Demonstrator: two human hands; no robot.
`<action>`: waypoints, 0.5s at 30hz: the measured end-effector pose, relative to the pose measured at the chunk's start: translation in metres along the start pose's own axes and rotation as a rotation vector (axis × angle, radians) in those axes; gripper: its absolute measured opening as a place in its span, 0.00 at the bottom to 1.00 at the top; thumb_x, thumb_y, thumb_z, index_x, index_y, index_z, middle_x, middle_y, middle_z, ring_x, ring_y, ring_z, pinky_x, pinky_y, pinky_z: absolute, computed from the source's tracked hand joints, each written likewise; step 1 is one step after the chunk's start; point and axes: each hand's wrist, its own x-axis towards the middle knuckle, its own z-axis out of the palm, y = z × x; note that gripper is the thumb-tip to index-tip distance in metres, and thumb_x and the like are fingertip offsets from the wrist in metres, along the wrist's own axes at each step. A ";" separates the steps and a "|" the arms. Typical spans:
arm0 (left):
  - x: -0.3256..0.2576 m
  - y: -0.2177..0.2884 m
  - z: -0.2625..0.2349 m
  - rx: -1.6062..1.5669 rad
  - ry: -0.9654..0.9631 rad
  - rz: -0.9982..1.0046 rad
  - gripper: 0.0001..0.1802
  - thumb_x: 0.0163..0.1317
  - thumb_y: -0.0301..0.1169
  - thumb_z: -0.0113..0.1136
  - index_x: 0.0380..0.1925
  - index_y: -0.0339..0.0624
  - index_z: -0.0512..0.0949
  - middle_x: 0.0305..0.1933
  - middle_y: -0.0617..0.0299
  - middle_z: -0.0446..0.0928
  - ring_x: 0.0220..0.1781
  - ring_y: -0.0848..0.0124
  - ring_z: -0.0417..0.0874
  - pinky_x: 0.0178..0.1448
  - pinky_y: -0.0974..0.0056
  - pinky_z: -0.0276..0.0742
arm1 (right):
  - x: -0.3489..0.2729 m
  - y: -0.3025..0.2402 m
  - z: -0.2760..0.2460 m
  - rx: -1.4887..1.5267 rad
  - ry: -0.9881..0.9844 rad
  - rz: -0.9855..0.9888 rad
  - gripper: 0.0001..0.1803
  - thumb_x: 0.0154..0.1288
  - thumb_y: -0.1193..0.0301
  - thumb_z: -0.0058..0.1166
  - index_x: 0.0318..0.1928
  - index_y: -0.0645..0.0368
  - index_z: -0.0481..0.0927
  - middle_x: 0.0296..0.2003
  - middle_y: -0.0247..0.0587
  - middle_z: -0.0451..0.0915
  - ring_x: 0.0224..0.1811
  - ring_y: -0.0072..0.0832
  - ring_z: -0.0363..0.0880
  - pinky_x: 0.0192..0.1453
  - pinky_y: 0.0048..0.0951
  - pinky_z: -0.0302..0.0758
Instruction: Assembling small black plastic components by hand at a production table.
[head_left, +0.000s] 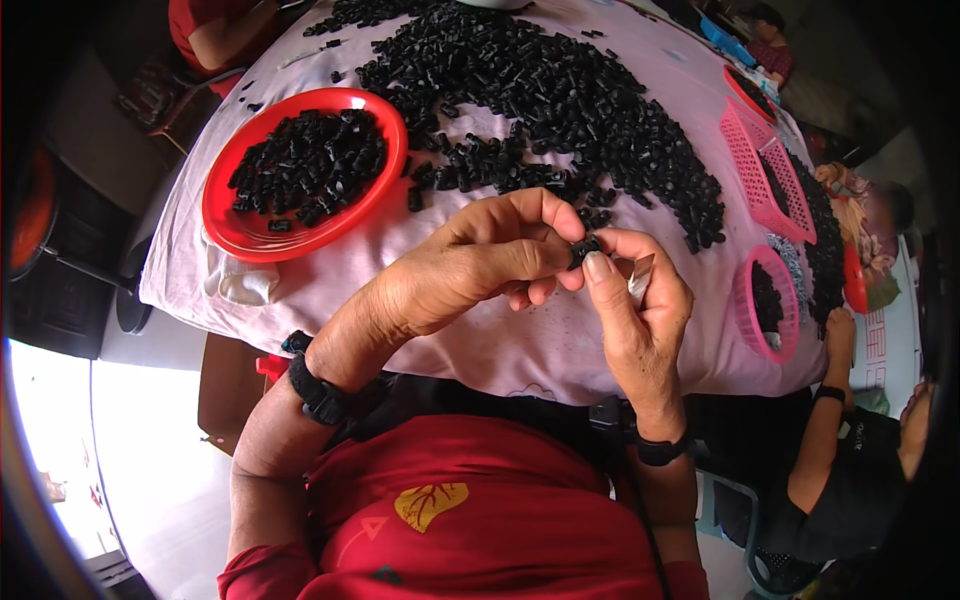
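My left hand [480, 255] is closed, pinching a small black plastic part [584, 250] between thumb and forefinger. My right hand [640, 300] meets it there, with thumb tip and forefinger closed on the same part. A thin, flat, blade-like piece [639, 280], whitish and brown, is tucked between the fingers of my right hand; its lower end is hidden. Beyond my hands spreads a large pile of similar black parts [520, 90] on the pink cloth. A red plate [395, 150] heaped with more of them lies to the left of my hands.
A pink-clothed table [470, 350] lies before me. At right stand a pink rectangular basket [745, 150], a round pink basket [790, 325] and a red tray [748, 95]. Other people sit around the table, one in black [860, 480] close on my right, one in red [215, 40] at far left.
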 end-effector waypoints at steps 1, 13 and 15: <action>0.000 0.000 0.000 -0.007 -0.011 0.008 0.13 0.63 0.29 0.58 0.46 0.40 0.71 0.35 0.64 0.76 0.30 0.80 0.73 0.33 0.75 0.66 | 0.000 0.001 -0.001 0.004 0.007 -0.001 0.09 0.66 0.73 0.55 0.44 0.63 0.77 0.26 0.31 0.82 0.22 0.08 0.69 0.25 0.13 0.63; 0.000 0.005 0.006 0.102 0.033 0.006 0.11 0.63 0.28 0.59 0.45 0.39 0.74 0.35 0.66 0.77 0.31 0.81 0.74 0.33 0.76 0.68 | 0.001 -0.005 -0.005 -0.026 0.018 -0.031 0.09 0.65 0.74 0.55 0.45 0.63 0.77 0.23 0.29 0.80 0.20 0.08 0.65 0.25 0.13 0.62; -0.001 0.004 0.006 0.098 0.062 -0.028 0.11 0.63 0.28 0.59 0.45 0.39 0.74 0.35 0.65 0.77 0.31 0.80 0.74 0.33 0.75 0.68 | 0.001 -0.004 -0.005 -0.034 0.006 -0.030 0.09 0.65 0.74 0.55 0.45 0.63 0.77 0.23 0.29 0.80 0.20 0.08 0.66 0.25 0.13 0.63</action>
